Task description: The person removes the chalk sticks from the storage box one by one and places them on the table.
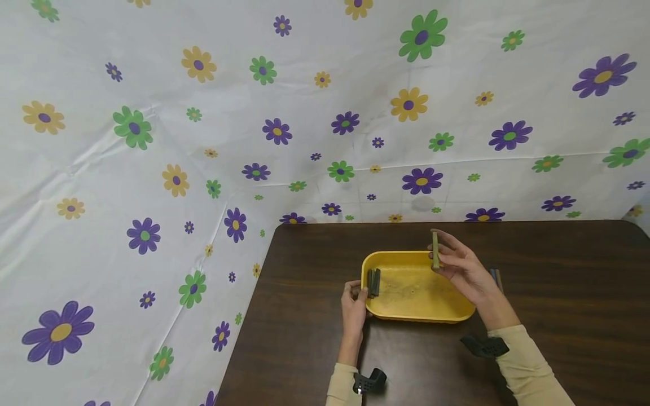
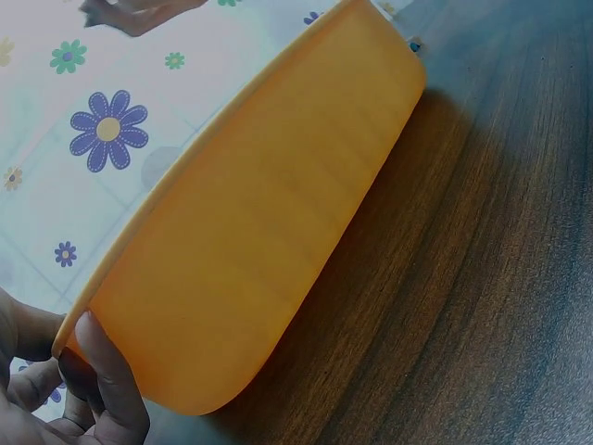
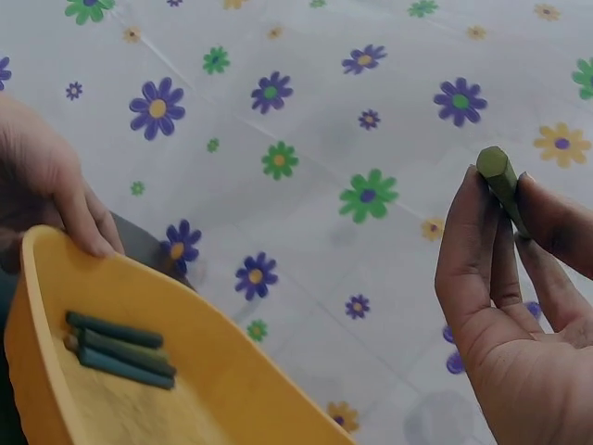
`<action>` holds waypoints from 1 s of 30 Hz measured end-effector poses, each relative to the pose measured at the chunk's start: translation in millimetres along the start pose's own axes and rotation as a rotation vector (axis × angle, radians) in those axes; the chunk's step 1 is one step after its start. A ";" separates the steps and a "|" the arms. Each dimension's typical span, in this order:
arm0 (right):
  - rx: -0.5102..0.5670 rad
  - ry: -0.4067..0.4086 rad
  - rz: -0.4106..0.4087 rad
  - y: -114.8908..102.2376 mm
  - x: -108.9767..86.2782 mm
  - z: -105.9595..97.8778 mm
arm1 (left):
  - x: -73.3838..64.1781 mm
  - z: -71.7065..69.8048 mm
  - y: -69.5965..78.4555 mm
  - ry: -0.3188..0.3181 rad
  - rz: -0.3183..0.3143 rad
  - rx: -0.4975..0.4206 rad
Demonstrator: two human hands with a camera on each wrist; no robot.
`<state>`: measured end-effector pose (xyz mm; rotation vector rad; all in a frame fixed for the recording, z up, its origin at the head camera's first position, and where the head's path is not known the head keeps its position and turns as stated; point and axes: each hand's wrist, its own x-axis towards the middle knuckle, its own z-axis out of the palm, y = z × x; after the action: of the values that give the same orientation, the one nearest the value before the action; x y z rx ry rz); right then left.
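My right hand (image 1: 469, 276) pinches an olive-green crayon (image 1: 435, 250) between thumb and fingers, holding it up above the back right part of a yellow plastic tray (image 1: 401, 319). The crayon's flat, faceted end (image 3: 492, 161) faces the right wrist camera. At the tray's left end, my left hand (image 1: 354, 310) grips the rim, with the thumb on one side and fingers on the other. Several dark green crayons (image 1: 374, 283) lie side by side inside the tray against that left end. In the left wrist view the tray's outer wall (image 2: 241, 213) fills the middle.
On the dark wood table (image 1: 294, 338), more sticks (image 1: 495, 276), bluish and brown, lie right of the tray, partly hidden by my right wrist. A white flowered sheet (image 1: 315, 113) hangs behind the table and along its left side.
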<state>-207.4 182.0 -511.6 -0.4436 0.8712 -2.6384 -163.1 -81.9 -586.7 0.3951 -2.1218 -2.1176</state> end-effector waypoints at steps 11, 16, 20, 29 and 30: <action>0.074 -0.002 -0.034 -19.7 -19.2 -18.2 | -1.3 -0.5 -0.8 0.006 0.009 0.007; 0.106 0.002 -0.043 -30.1 -31.2 -30.1 | -1.7 -0.3 -0.2 0.007 -0.011 0.008; 0.134 -0.010 -0.057 -37.9 -43.3 -42.5 | -2.7 -0.5 -0.4 0.003 -0.015 0.006; 0.142 0.081 -0.060 -47.5 -67.5 -69.7 | -2.0 1.7 -1.3 0.023 0.011 0.017; 0.135 0.099 -0.061 -48.4 -70.5 -73.3 | -2.1 2.0 -1.1 0.024 0.009 0.015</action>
<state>-182.6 284.5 -551.1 -0.3123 0.7131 -2.7747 -161.5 -79.4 -587.7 0.4095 -2.1232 -2.0833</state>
